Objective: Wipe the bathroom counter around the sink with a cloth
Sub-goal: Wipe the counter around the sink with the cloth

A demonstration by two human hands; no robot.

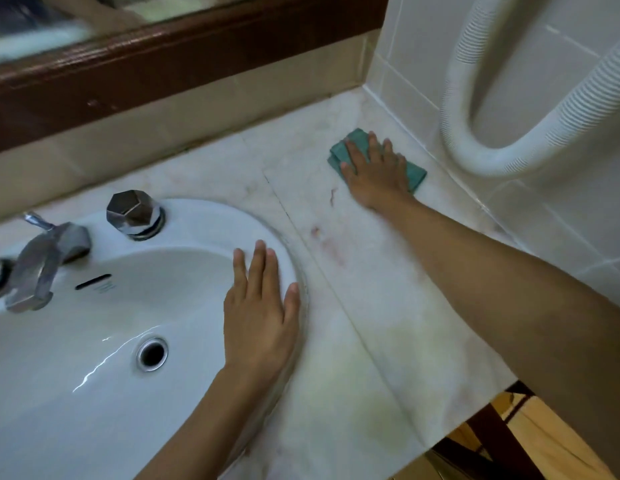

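Note:
A folded teal cloth (416,173) lies on the pale marble counter (381,306) near the far right corner, close to the tiled wall. My right hand (376,171) presses flat on top of the cloth, fingers spread, covering its middle. My left hand (260,313) rests flat and empty on the right rim of the white sink (94,341), fingers pointing away from me. Reddish stains mark the counter between the sink and the cloth.
A chrome faucet (42,265) and a chrome knob (133,213) stand at the sink's back. A white corrugated hose (481,157) loops against the tiled right wall. A dark wood mirror frame (163,67) runs along the back. The counter's front edge drops off at the lower right.

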